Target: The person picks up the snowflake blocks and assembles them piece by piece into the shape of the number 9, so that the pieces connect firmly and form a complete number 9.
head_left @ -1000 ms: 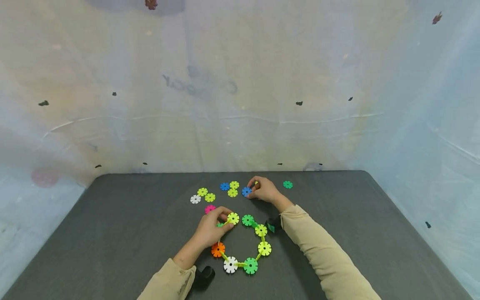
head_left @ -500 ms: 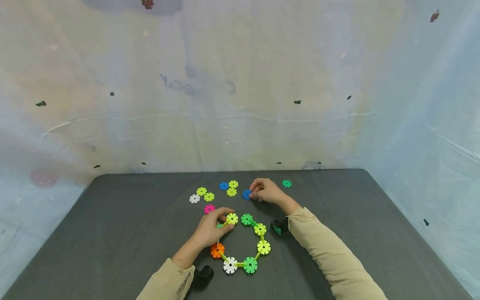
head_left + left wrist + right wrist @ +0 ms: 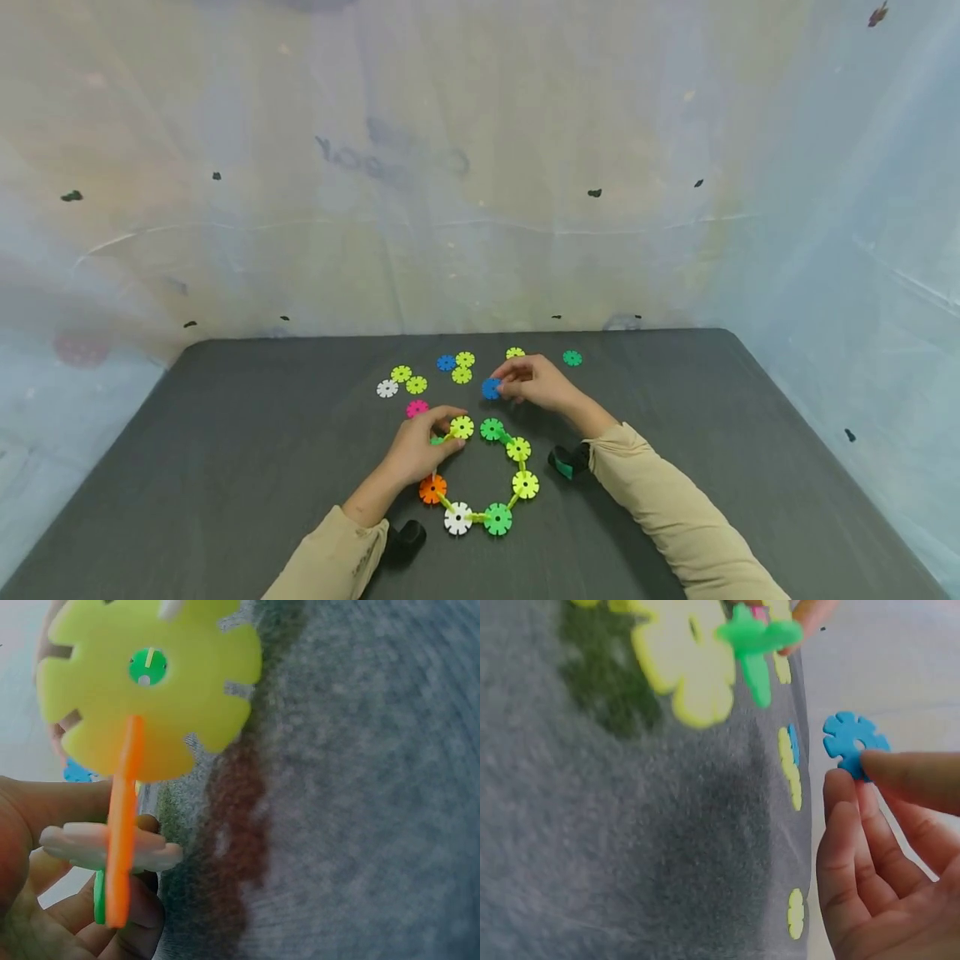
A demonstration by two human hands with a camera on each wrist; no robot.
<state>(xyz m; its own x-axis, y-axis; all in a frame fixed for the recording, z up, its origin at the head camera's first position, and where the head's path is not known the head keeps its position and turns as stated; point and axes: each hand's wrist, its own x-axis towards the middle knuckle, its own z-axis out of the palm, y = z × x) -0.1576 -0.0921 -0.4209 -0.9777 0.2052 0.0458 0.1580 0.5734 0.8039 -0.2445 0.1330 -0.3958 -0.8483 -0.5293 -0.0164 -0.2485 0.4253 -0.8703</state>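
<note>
In the head view, my left hand [image 3: 420, 444] grips the upper left end of a chain of notched snowflake discs. A yellow snowflake disc [image 3: 462, 427] ends the chain there, beside my fingertips. An orange disc [image 3: 432, 489], a white disc [image 3: 458, 519] and a green disc [image 3: 497, 519] follow along the ring. The ring has a gap at the far side, between that yellow disc and another green disc [image 3: 492, 429]. My right hand [image 3: 542, 385] pinches a blue snowflake disc [image 3: 491, 388] between thumb and fingers, beyond this gap. The right wrist view shows the blue disc [image 3: 847, 739] held upright.
Loose discs lie toward the back of the dark table [image 3: 262, 433]: a white one [image 3: 387, 388], a pink one [image 3: 417, 408], a blue one [image 3: 446, 362], a green one [image 3: 572, 357] and several yellow ones [image 3: 462, 375]. Pale sheeting [image 3: 480, 250] hangs behind the table.
My right hand has drawn the blue disc slightly nearer to the ring, and a yellow disc behind the hand shows more. The left hand keeps its hold. The head view has tilted slightly.
</note>
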